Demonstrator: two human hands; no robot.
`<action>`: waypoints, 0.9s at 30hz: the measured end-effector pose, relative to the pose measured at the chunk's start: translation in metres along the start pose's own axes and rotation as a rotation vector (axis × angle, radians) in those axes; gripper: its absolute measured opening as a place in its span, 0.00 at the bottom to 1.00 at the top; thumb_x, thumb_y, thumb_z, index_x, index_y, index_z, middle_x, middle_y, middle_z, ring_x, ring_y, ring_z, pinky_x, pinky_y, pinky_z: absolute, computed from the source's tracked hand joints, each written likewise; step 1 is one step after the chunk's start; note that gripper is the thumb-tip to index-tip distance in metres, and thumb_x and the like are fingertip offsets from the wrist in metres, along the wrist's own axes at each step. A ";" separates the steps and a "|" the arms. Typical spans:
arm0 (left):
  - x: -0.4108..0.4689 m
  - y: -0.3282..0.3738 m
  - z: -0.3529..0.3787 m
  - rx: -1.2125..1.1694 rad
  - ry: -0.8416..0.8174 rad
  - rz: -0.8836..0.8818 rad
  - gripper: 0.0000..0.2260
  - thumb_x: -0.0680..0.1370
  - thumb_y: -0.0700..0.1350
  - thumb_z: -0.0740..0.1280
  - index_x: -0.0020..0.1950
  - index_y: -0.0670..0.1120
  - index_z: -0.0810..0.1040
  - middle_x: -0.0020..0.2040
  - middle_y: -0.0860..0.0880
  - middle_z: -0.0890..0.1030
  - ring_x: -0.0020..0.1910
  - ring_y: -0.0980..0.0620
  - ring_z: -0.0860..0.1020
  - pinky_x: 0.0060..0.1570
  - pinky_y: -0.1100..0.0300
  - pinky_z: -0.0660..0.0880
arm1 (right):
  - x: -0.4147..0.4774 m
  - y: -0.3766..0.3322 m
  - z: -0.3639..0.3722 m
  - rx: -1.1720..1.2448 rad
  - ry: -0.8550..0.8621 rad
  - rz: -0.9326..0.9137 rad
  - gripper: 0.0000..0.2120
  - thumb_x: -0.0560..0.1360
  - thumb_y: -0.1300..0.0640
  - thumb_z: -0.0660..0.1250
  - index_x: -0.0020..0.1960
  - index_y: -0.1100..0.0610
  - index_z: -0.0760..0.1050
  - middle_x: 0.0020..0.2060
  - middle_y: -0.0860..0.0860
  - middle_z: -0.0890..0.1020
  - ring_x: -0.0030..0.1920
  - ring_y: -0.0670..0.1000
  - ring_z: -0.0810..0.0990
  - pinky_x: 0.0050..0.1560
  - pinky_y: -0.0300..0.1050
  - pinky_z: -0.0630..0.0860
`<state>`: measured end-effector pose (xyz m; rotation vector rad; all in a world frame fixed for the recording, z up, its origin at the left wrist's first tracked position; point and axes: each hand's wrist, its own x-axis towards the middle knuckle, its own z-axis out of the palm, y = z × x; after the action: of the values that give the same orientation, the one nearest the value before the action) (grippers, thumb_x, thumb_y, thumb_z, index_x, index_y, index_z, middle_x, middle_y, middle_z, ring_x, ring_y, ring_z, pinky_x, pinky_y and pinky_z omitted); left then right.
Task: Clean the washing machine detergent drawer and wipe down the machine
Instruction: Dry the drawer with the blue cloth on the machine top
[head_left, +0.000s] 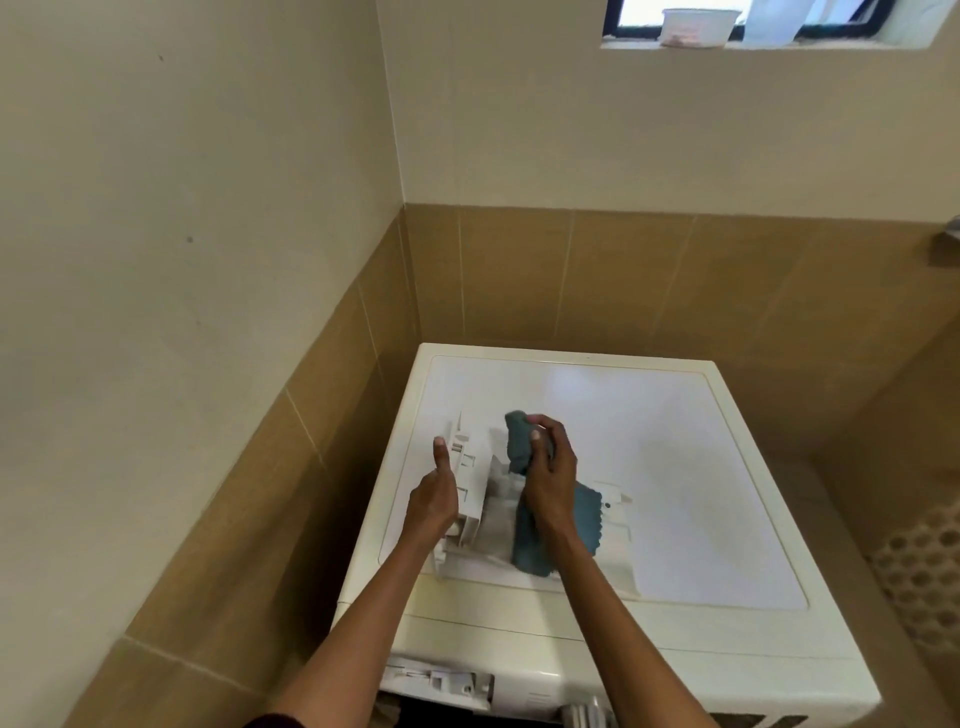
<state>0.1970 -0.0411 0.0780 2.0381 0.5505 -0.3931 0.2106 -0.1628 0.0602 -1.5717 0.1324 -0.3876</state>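
Obs: white plastic detergent drawer (470, 483) stands tilted near the front-left corner of the cream washing machine top (675, 467). Your left hand (431, 501) holds its wall. Your right hand (550, 467) clenches the bunched teal cloth (522, 441) inside it. Risk: hard scrubbing slides the drawer off the front edge.

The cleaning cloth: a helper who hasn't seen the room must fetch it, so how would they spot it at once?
Look on the white top of the washing machine in the tiled corner. Near its front left sits the white detergent drawer; the cloth is gripped by the right hand beside it. It is the only dark teal, soft thing among white plastic.
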 end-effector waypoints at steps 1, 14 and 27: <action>0.000 0.000 0.000 -0.003 0.002 -0.001 0.29 0.79 0.63 0.39 0.37 0.44 0.68 0.28 0.49 0.64 0.24 0.55 0.61 0.22 0.65 0.55 | 0.003 -0.002 0.004 -0.057 -0.140 -0.012 0.11 0.80 0.62 0.57 0.61 0.59 0.69 0.51 0.48 0.78 0.51 0.47 0.78 0.53 0.37 0.76; 0.000 0.000 0.003 -0.029 0.008 0.019 0.33 0.79 0.61 0.38 0.64 0.42 0.72 0.55 0.40 0.79 0.49 0.45 0.77 0.45 0.60 0.71 | -0.036 0.005 -0.006 -0.449 -0.683 -0.301 0.18 0.75 0.67 0.59 0.63 0.54 0.71 0.57 0.52 0.80 0.56 0.48 0.79 0.58 0.38 0.75; 0.000 -0.001 0.001 -0.022 0.020 0.020 0.33 0.78 0.63 0.38 0.58 0.44 0.74 0.59 0.38 0.78 0.53 0.43 0.77 0.58 0.52 0.72 | -0.049 0.010 -0.007 -0.453 -0.661 -0.226 0.16 0.77 0.67 0.60 0.63 0.59 0.70 0.56 0.55 0.80 0.54 0.50 0.79 0.54 0.32 0.72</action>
<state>0.1965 -0.0418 0.0771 2.0269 0.5436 -0.3530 0.1646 -0.1539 0.0423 -2.0927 -0.5034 0.0108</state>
